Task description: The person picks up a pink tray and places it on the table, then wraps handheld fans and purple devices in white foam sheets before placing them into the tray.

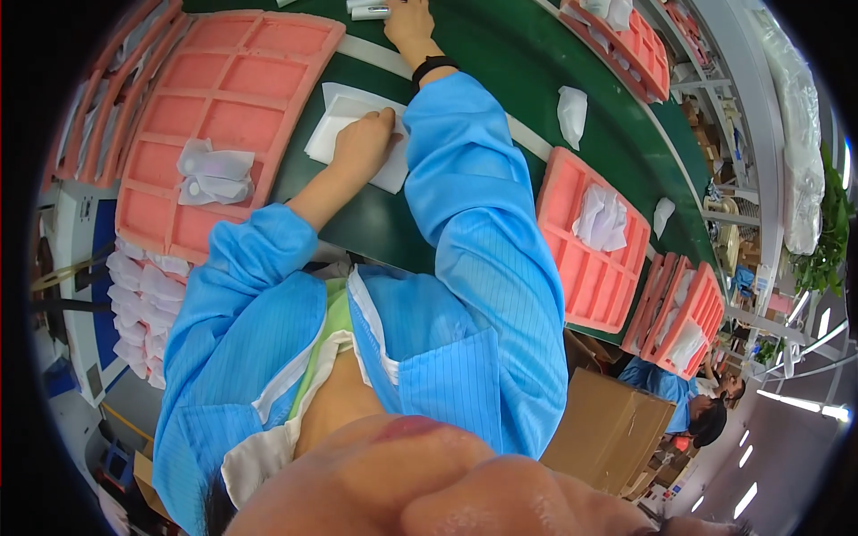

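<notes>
Left fingers: curled over white sheets; whether gripping, I cannot tell.
Right hand: at a white tube, grip unclear.

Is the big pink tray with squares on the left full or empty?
Mostly empty: the big pink, rectangular, divided tray carries crumpled white packets, but most compartments are bare.

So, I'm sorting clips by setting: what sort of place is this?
Probably a factory packing line: pink trays bear white packets, more packets lie on what looks like a long green belt, and white sheets sit under the left hand.
</notes>
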{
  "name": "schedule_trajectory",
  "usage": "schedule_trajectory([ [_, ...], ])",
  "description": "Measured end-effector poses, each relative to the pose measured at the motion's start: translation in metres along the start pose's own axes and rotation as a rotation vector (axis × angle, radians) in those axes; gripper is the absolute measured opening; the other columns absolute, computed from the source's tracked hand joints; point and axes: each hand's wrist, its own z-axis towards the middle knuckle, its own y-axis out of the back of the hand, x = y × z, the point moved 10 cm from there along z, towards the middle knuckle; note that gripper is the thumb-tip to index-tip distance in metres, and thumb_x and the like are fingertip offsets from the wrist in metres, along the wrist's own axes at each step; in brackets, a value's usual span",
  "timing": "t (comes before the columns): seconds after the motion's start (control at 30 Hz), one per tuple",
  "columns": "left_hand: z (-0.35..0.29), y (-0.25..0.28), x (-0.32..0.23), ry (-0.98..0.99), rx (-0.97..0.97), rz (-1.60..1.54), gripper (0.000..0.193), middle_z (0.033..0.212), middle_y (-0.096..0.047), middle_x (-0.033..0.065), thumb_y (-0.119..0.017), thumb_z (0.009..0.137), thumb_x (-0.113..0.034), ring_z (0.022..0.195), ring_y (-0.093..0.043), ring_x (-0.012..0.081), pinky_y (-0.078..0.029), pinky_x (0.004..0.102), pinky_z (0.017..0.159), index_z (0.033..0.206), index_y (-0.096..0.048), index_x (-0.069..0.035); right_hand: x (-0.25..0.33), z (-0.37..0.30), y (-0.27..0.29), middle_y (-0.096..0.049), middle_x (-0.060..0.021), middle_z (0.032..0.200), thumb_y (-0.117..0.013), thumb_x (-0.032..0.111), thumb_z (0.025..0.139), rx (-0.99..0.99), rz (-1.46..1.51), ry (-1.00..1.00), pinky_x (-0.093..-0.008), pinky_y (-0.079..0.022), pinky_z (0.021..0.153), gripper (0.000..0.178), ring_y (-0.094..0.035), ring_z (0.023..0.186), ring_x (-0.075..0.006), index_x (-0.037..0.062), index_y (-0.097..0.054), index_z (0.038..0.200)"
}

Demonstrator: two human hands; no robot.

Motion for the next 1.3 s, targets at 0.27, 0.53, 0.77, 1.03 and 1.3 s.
schedule_trajectory([
  [0.27, -0.01, 0.064, -0.006, -0.097, -0.288, 0.003, 0.028, 0.098, -0.062, 0.0118, -0.071, 0.076, -0.015, 0.086, -0.061, 0.0341, -0.049, 0.0445, 0.073, 0.101, -0.061, -0.01, 0.017, -0.028, 0.143, -0.066, -0.0159, 0.087, -0.068, 0.021, 0.08, 0.176, 0.217, -0.149, -0.0409, -0.052, 0.07, 0.024, -0.065, 0.08, -0.0318, 0.0028, -0.065, 0.094],
  [0.53, -0.001, 0.041, 0.029, -0.189, -0.28, 0.289, 0.011, 0.096, -0.062, 0.0075, -0.072, 0.073, -0.014, 0.089, -0.059, 0.0307, -0.046, 0.0429, 0.073, 0.083, -0.069, -0.012, -0.018, -0.113, 0.251, -0.065, -0.0138, 0.073, -0.076, 0.024, 0.075, -0.037, 0.66, -0.368, -0.0322, -0.048, 0.062, 0.034, -0.064, 0.067, -0.0234, -0.0009, -0.06, 0.092],
  [0.77, -0.028, 0.066, -0.007, -0.329, -0.319, 0.148, 0.006, 0.091, -0.063, 0.0081, -0.069, 0.075, -0.011, 0.087, -0.059, 0.0303, -0.047, 0.0419, 0.072, 0.08, -0.069, -0.01, 0.0, -0.232, 0.276, -0.069, -0.0109, 0.088, -0.07, 0.018, 0.085, -0.136, 0.975, -0.539, -0.0247, -0.049, 0.067, 0.026, -0.067, 0.077, -0.0162, -0.0021, -0.06, 0.099],
  [1.03, -0.051, 0.033, -0.005, -0.349, -0.016, 0.245, 0.005, 0.091, -0.063, 0.0097, -0.066, 0.079, -0.011, 0.086, -0.061, 0.0312, -0.048, 0.0415, 0.072, 0.081, -0.066, -0.007, -0.026, -0.308, 0.246, -0.068, -0.0125, 0.091, -0.072, 0.02, 0.084, -0.131, 1.04, -0.907, -0.0248, -0.047, 0.061, 0.032, -0.067, 0.079, -0.0169, -0.0044, -0.058, 0.099],
  [1.3, -0.029, 0.009, -0.032, -0.154, -0.142, 0.12, 0.017, 0.092, -0.063, 0.012, -0.064, 0.086, -0.023, 0.083, -0.063, 0.0342, -0.05, 0.0445, 0.07, 0.091, -0.065, -0.007, -0.009, -0.3, 0.239, -0.067, -0.0125, 0.091, -0.071, 0.023, 0.085, -0.114, 1.112, -0.854, -0.024, -0.047, 0.06, 0.034, -0.067, 0.078, -0.0176, -0.0042, -0.057, 0.101],
])
